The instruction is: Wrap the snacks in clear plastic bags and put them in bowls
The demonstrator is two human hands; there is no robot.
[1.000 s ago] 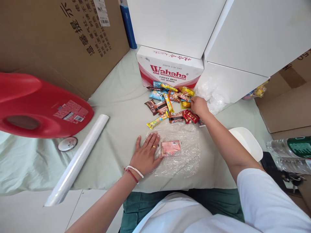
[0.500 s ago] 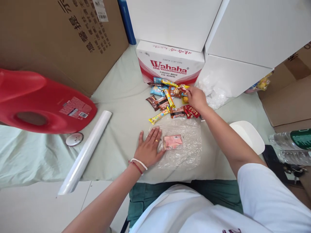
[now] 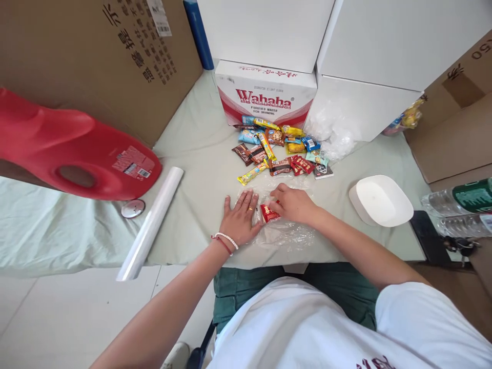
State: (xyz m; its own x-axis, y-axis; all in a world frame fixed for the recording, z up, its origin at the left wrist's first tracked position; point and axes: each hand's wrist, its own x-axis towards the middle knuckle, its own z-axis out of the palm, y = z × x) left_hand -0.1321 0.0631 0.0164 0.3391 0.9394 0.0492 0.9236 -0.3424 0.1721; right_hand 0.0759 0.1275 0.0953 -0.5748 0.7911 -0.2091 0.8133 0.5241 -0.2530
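My left hand [image 3: 240,218] lies flat with fingers spread on the left edge of a sheet of clear plastic wrap [image 3: 295,236]. My right hand [image 3: 294,204] is closed on a small red snack packet [image 3: 270,212] over the middle of the wrap. The pink packet seen there before is now hidden beneath it and my fingers. Just beyond the wrap lies a loose pile of wrapped snacks, among them a yellow stick packet [image 3: 252,172], a brown packet [image 3: 280,166], red packets [image 3: 303,164] and a blue packet [image 3: 311,143].
Behind the snacks stands a Wahaha carton [image 3: 265,97], with crumpled clear plastic [image 3: 332,128] beside it. A white bowl [image 3: 380,201] sits at the right. To the left are a roll of plastic film [image 3: 151,223], a round tin [image 3: 132,208] and a big red jug [image 3: 96,154].
My right hand has come back from the snack pile to the wrap, bringing a red snack packet over the pink one. My left hand stays flat on the wrap. The view has shifted slightly.
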